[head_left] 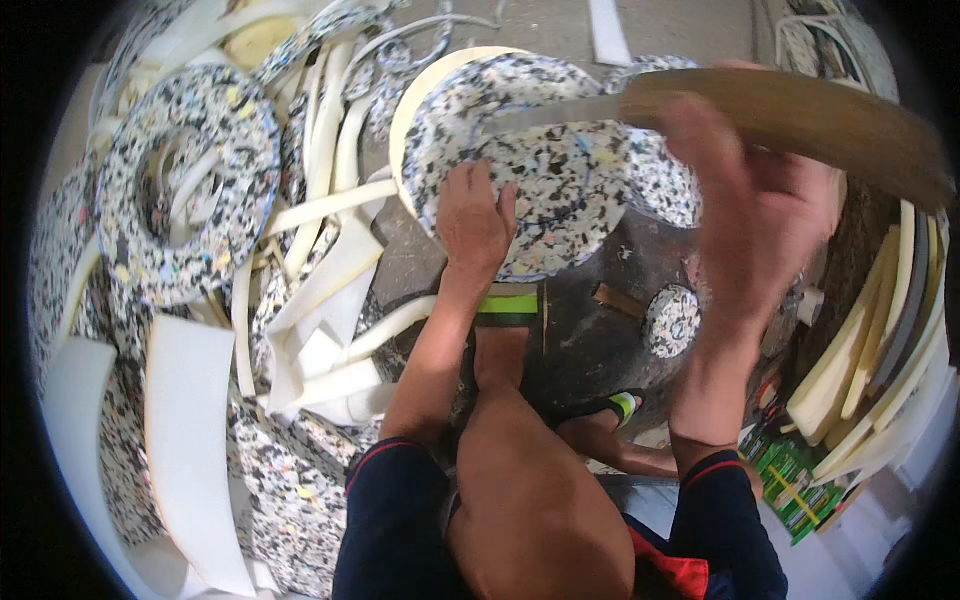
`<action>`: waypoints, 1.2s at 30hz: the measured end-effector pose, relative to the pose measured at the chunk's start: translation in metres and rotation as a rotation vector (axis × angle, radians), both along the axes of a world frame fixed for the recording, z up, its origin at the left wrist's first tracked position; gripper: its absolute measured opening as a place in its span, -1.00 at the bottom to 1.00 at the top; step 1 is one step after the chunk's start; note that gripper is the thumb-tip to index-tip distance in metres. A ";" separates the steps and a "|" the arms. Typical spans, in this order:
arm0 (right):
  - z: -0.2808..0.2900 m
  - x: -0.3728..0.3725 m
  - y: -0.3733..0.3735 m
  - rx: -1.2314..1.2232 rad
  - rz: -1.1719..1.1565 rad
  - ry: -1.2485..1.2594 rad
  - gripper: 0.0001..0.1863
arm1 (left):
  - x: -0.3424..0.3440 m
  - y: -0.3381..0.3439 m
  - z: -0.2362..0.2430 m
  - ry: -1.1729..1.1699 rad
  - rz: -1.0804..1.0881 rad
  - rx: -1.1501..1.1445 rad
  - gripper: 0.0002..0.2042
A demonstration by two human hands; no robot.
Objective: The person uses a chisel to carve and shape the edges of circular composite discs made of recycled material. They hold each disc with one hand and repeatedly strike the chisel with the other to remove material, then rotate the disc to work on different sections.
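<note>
The near rim of the speckled foam disc (545,235) comes just beyond one sandal (508,305) of mine, and dark floor (590,345) lies open between it and my other sandal (625,408). The disc's right rim runs close to another speckled piece (668,185); past its upper left rim a cream layer (412,120) shows from underneath.

Nearest on my left stands a white foam panel (195,450), with white offcuts (335,300) crowding toward the disc and one pale strip (335,207) ending at its edge. Low on my right is a green package (795,485), then a stack of foam strips (880,330), cream and grey. A small round speckled piece (672,320) and a brown scrap (620,300) sit on the open floor. Farther left is a speckled foam ring (120,200); at the far side, a white strip (607,35).

My left hand (472,222) reaches forward and rests on the disc's left half, fingers close together and slightly bent, thumb a little apart. My right hand (765,205), blurred, is raised and closed around a wood-handled blade (780,110), thumb on the near side, the other fingers mostly hidden behind the wood. Its grey metal points left across the disc, above my left fingers; I cannot tell whether it touches the foam.
</note>
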State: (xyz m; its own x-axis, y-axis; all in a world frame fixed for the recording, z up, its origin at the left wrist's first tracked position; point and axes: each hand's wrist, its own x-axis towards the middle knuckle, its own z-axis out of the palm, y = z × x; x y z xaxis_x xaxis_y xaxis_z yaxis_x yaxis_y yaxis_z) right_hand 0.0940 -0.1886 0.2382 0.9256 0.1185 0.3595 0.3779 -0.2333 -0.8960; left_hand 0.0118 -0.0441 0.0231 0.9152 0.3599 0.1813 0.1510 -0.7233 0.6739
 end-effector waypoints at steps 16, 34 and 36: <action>0.013 -0.101 -0.166 -0.010 -0.406 0.216 -0.57 | 0.055 -0.020 0.021 0.504 0.193 -0.025 -0.11; 0.036 -0.199 -0.185 -0.291 -0.348 0.108 -0.53 | 0.037 0.042 0.056 -0.092 0.011 -1.149 -0.52; 0.020 -0.227 -0.190 -0.392 -0.263 0.063 -0.51 | 0.026 0.066 0.067 -0.140 0.103 -1.324 -0.54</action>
State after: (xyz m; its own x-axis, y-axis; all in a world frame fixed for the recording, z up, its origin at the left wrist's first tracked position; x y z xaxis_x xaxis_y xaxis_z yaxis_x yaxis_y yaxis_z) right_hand -0.1326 -0.3787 0.2580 0.9610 -0.0072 0.2764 0.2082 -0.6391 -0.7404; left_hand 0.0380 0.0219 0.0897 0.8757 0.4028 -0.2665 0.0372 0.4938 0.8688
